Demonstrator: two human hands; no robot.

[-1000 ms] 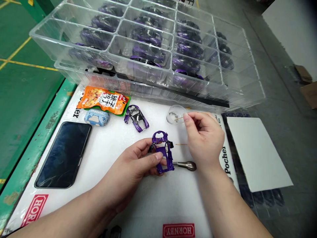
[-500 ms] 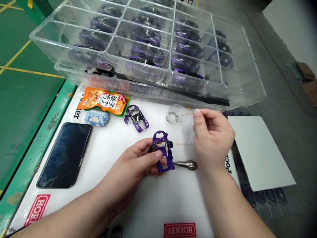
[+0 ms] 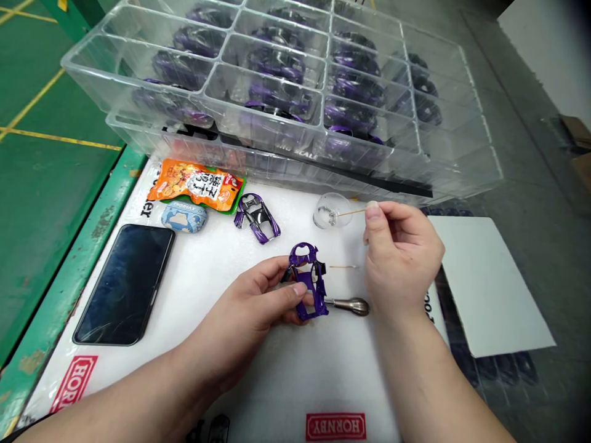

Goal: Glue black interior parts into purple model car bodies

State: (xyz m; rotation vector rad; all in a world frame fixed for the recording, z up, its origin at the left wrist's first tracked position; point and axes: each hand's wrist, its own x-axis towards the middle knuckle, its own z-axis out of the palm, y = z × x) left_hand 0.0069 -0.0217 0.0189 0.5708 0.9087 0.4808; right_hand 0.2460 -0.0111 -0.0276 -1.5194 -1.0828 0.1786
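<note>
My left hand (image 3: 265, 295) grips a purple toy car body shell (image 3: 318, 295) between thumb and fingers, raised over the white work surface (image 3: 295, 381). Pinched in my right hand (image 3: 401, 258) is a thin wooden stick (image 3: 354, 212), its far end inside a small clear cup (image 3: 329, 200) with tiny silvery bits in it. Between the hands lies a second thin stick with a white tip (image 3: 344, 266). A tool with a dark metallic handle (image 3: 353, 306) lies behind the shell, its other end hidden. Another purple car body (image 3: 259, 218) rests near the cup.
Stacked clear compartment trays (image 3: 263, 129) holding many purple car bodies stand at the back. On the left are a phone (image 3: 124, 286), a blue case (image 3: 184, 217) and an orange snack packet (image 3: 196, 184). A pale board (image 3: 492, 283) lies at right over more trays.
The whole view has shifted slightly, so everything sits a little further right. Both hands keep their holds, and the stick's end stays in the cup.
</note>
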